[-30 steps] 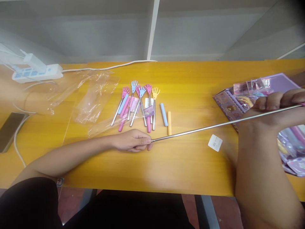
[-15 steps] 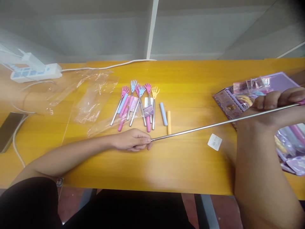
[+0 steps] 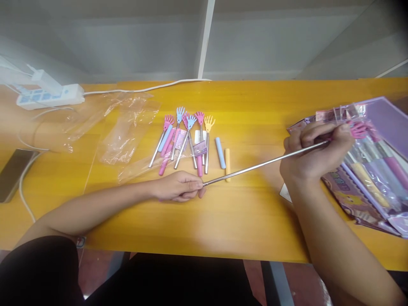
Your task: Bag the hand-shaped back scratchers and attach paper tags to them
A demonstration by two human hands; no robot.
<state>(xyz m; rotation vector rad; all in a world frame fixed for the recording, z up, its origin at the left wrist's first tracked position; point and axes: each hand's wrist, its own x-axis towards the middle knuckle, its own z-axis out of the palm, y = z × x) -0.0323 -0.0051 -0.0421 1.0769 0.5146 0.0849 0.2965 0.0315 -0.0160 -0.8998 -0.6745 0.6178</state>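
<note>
A telescopic back scratcher (image 3: 264,163) stretches between my two hands, its silver rod slanting up to the right. My left hand (image 3: 180,187) is closed around its lower end, which the fingers hide. At the other end my right hand (image 3: 307,148) grips it just below the pink claw-shaped head. Beyond my left hand lie several shorter back scratchers (image 3: 182,148) with pink, blue and yellow heads, mixed with loose pink and blue handle sleeves. A blue sleeve (image 3: 220,153) and a yellow sleeve (image 3: 227,163) rest to their right, the yellow one close behind the rod.
On the right lies a purple display box (image 3: 344,195) with wrapped pieces in it. A white label (image 3: 285,192) shows partly behind my right wrist. Crumpled clear plastic (image 3: 117,136), a power strip (image 3: 51,97) and a phone-like dark object (image 3: 15,174) are on the left.
My right hand has come left and inward with the pink head, so the rod between my hands is shorter. My left hand stays almost where it was.
</note>
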